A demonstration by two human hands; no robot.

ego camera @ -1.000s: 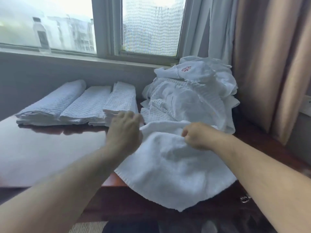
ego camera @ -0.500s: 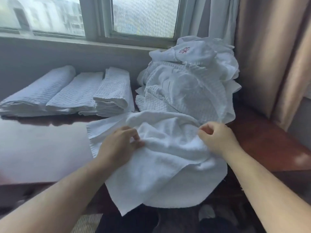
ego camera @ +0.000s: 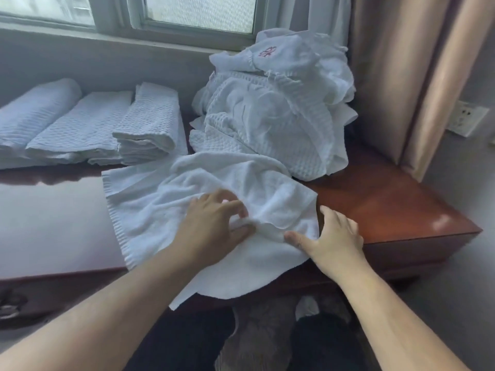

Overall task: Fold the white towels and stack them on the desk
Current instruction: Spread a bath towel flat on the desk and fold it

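Note:
A rumpled white terry towel [ego camera: 150, 210] lies spread on the dark wooden desk [ego camera: 380, 199], its near edge hanging over the front. My left hand [ego camera: 211, 228] rests on the towel's middle and pinches a raised fold between thumb and curled fingers. At the towel's right edge, my right hand [ego camera: 334, 236] lies with fingers spread, its thumb pressing on the cloth. Three folded waffle towels [ego camera: 80, 124] lie side by side at the back left. A heap of unfolded white towels [ego camera: 270, 116] sits at the back right.
A wall and window sill [ego camera: 134, 41] run along the desk's back. Beige curtains [ego camera: 396, 76] hang at the right, with a wall socket [ego camera: 467, 117] beyond. The desk's glossy left part [ego camera: 48, 223] is bare. A drawer handle [ego camera: 10, 306] shows at lower left.
Both hands have drawn the towel toward the front and moved closer together on it. The right hand has let go of its grip and spread its fingers at the towel's edge.

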